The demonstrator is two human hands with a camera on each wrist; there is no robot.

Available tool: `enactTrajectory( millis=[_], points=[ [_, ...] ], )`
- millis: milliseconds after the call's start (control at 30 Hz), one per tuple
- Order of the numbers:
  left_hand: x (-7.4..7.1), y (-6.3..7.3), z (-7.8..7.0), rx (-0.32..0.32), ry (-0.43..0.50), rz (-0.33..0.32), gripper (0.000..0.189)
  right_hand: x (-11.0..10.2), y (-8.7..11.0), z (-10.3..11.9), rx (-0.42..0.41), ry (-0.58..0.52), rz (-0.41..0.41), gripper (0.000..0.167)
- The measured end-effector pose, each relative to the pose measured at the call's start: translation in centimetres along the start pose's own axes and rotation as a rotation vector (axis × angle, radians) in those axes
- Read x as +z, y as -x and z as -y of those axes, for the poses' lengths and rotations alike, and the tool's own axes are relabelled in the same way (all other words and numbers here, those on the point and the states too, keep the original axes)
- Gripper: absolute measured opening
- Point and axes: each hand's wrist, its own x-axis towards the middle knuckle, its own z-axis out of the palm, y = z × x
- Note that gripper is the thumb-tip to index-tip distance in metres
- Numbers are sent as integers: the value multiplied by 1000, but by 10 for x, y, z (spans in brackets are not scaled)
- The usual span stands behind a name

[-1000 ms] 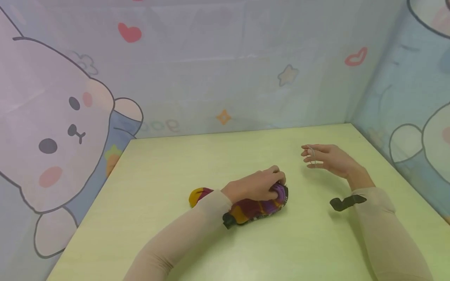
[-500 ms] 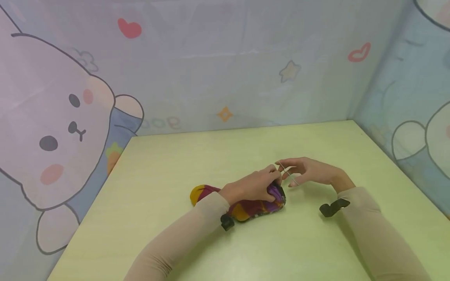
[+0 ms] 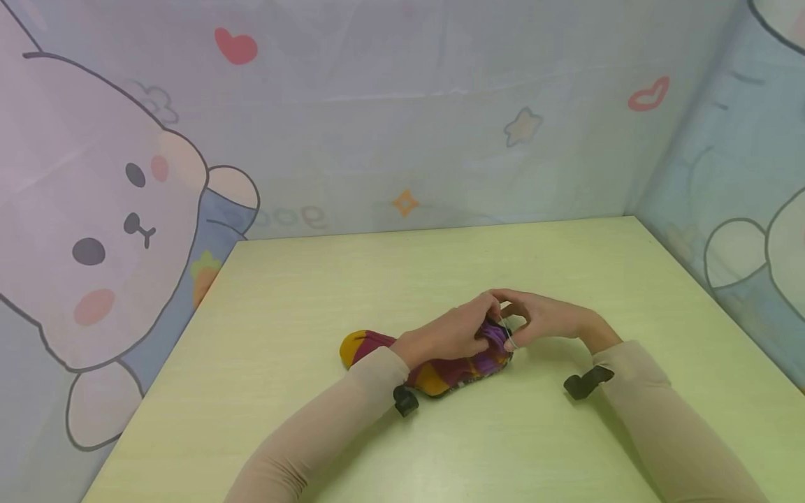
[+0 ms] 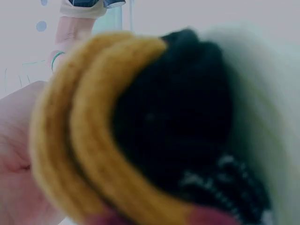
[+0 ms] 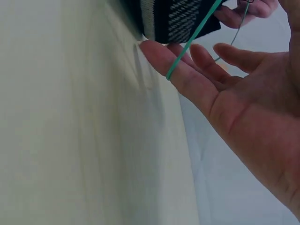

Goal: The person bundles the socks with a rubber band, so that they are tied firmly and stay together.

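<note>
Colourful socks [image 3: 440,374], bundled together in maroon, yellow, purple and black, lie on the table in the head view. My left hand [image 3: 454,333] grips them from above near their right end. A thin green rubber band [image 5: 191,41] is stretched over the spread thumb and fingers of my right hand [image 3: 553,318]. That hand is at the socks' right end, its fingertips close to the left hand's fingers. Up close in the left wrist view are folded yellow and black sock parts [image 4: 93,136]. The right wrist view shows a dark sock end [image 5: 180,21] between the stretched band and the table.
The pale yellow-green table [image 3: 302,433] meets a printed cloth backdrop [image 3: 352,126] at its back and sides. Each sleeve cuff carries a black wrist mount, one on the left [image 3: 405,400] and one on the right [image 3: 588,383].
My right hand has moved left and slightly down to the socks' end, bringing the rubber band along, stretched over its fingers. The left hand stays on the socks, almost unmoved.
</note>
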Motion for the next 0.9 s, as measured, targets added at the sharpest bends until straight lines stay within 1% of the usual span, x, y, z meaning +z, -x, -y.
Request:
enactTrajectory(
  millis=[100,200,333,433,467,533,633,733,900],
  points=[
    [2,1,5,13,44,-36,46,4,-2,0,19,14,-39,91],
    [3,2,9,16,71,-70,45,8,-4,2,18,21,-67,93],
    [4,1,11,-16,86,-113,41,13,-7,4,9,34,-88,95],
    [4,0,12,-57,86,-142,42,15,-8,5,-7,50,-109,97],
    [4,0,12,-73,99,-150,43,16,-9,6,-15,53,-117,98],
    [6,-1,12,-114,137,-166,46,17,-9,6,-28,78,-133,100],
    [8,-2,12,-185,220,-188,52,19,-10,6,-53,116,-137,101],
    [10,-2,12,-243,271,-221,64,21,-11,6,-76,155,-133,100],
    [11,-5,13,-297,248,-265,88,22,-13,5,-94,244,-128,94]
  ],
)
